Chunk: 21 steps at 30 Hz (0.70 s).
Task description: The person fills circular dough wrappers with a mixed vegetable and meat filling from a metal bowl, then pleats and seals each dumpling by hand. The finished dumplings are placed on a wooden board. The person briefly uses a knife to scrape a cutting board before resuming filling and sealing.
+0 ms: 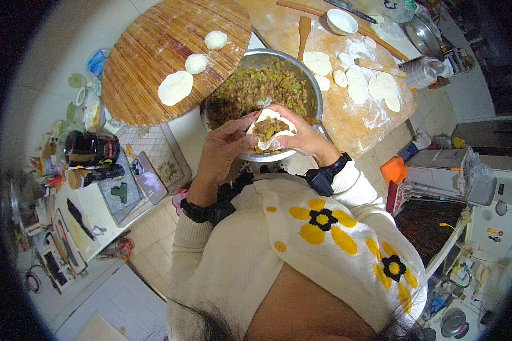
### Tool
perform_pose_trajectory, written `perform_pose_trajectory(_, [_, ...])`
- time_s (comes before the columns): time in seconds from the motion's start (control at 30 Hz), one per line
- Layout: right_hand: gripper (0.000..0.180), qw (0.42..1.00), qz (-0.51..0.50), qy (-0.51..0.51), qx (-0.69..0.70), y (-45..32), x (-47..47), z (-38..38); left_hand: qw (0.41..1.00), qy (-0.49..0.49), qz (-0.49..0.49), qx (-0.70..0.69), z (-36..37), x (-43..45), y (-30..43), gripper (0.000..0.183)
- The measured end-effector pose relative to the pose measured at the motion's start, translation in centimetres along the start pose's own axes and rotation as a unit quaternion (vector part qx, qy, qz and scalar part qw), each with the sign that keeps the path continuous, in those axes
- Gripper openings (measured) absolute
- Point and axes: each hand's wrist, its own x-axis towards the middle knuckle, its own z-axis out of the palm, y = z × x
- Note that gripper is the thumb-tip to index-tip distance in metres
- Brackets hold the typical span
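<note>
Between my two hands is a round dough wrapper (291, 125), cupped around a mound of chopped filling (269, 129). My left hand (228, 143) grips its left edge, and my right hand (309, 140) has its thumb and fingers on the right edge. The top of the wrapper gapes, so the filling shows. Both hands are over the near side of a steel bowl (318, 91) that holds more chopped filling (264, 89) with green bits. Up and to the left, a round slatted wooden board (153, 64) bears two rounded dough pieces (196, 64) and a flat wrapper (176, 88).
A floured wooden board (345, 128) at right carries several flat wrappers (317, 63), a small rolling pin (379, 67), a wooden spatula (304, 36) and a white bowl (342, 21). On the left counter are a dark jar (91, 148), a phone (149, 177) and a knife (80, 218).
</note>
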Motion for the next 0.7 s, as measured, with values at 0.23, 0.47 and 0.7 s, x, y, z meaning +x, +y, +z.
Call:
perform_pose_trajectory(0.23, [0.076,0.997,-0.066,0.024,-0.026,0.4,-0.5,0.8,0.988,-0.041,0.143,0.034,0.5,-1.1,-0.5,0.054])
perform_pose_trajectory(0.47, [0.066,0.975,-0.116,0.028,-0.185,0.9,-0.7,0.7,0.946,0.02,0.225,0.231,0.5,-1.2,-1.0,0.053])
perform_pose_trajectory(0.7, [0.06,0.956,-0.16,-0.031,-0.245,0.5,-0.4,0.9,0.94,0.074,0.164,0.29,1.2,-1.9,0.2,0.032])
